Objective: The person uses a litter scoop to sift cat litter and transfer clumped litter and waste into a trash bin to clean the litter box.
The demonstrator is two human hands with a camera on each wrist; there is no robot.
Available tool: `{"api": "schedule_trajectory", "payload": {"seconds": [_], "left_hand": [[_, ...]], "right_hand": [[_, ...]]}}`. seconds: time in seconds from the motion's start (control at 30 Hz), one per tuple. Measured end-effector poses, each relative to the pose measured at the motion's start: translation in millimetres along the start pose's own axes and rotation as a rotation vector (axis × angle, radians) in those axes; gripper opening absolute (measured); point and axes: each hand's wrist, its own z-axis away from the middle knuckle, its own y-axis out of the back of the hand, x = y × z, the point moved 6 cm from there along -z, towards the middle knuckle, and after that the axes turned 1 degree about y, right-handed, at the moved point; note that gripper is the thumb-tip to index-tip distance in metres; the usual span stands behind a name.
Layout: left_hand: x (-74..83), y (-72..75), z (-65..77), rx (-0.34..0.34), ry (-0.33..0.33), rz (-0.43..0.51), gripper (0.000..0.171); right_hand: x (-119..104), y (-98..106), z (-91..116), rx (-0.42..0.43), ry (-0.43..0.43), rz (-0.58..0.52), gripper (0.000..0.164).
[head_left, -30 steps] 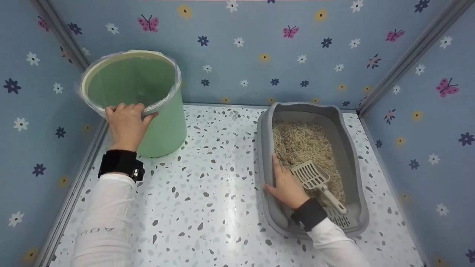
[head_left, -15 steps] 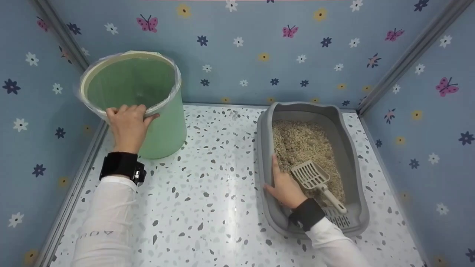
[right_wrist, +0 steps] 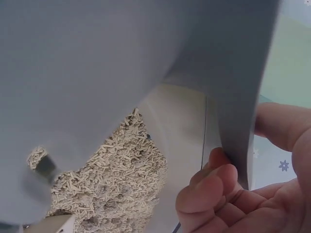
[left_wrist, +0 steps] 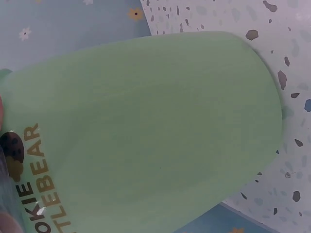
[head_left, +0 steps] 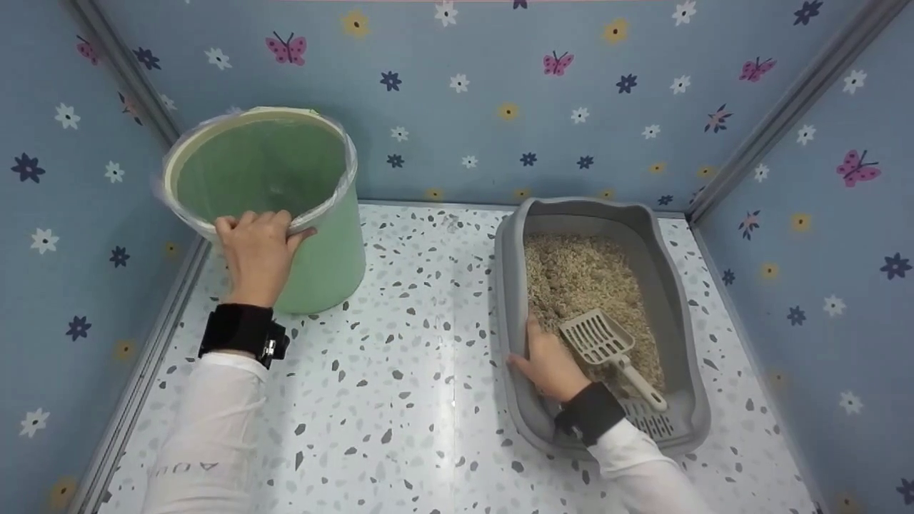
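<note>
My left hand (head_left: pixel 258 253) grips the near rim of a green trash bin (head_left: pixel 325 260), fingers over the lip and thumb on the outside. A clear plastic liner (head_left: pixel 350 153) is folded over that rim. In the left wrist view the side of the bin (left_wrist: pixel 165 126) fills most of the picture, with brown lettering near the top. My right hand (head_left: pixel 553 364) holds the left wall of a grey litter box (head_left: pixel 682 314); in the right wrist view its fingers (right_wrist: pixel 204 194) are inside the wall and its thumb outside. A beige slotted scoop (head_left: pixel 600 337) lies on the pellet litter (head_left: pixel 585 275).
Flowered blue panels (head_left: pixel 464 107) enclose the space at the back and both sides, with grey metal strips at the corners. Speckled white floor (head_left: pixel 400 343) lies between bin and box. The bin stands near the back left corner, the box towards the right.
The bin and my left hand have shifted slightly towards me and to the right. My right index finger, earlier stretched along the wall, is drawn back. Box and scoop stay put.
</note>
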Motion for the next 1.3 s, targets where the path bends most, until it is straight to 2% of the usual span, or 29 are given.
{"api": "schedule_trajectory", "payload": {"seconds": [0.27, 0.87, 1.03, 1.3], "left_hand": [[12.0, 3.4, 8.7, 0.011, -0.025, -0.026, 0.045], [39.7, 12.2, 25.1, 0.055, -0.043, 0.005, 0.043], [49.4, 13.5, 29.9, 0.058, -0.054, -0.032, 0.044], [64.8, 18.3, 37.0, 0.09, -0.058, -0.026, 0.042]], "right_hand": [[-1, -1, 0, -0.018, -0.013, -0.001, 0.084], [-2, -1, -1, -0.009, -0.011, -0.006, 0.084], [-1, -2, -1, -0.02, -0.026, -0.006, 0.085], [-1, -3, -2, -0.038, -0.041, 0.0, 0.085]]}}
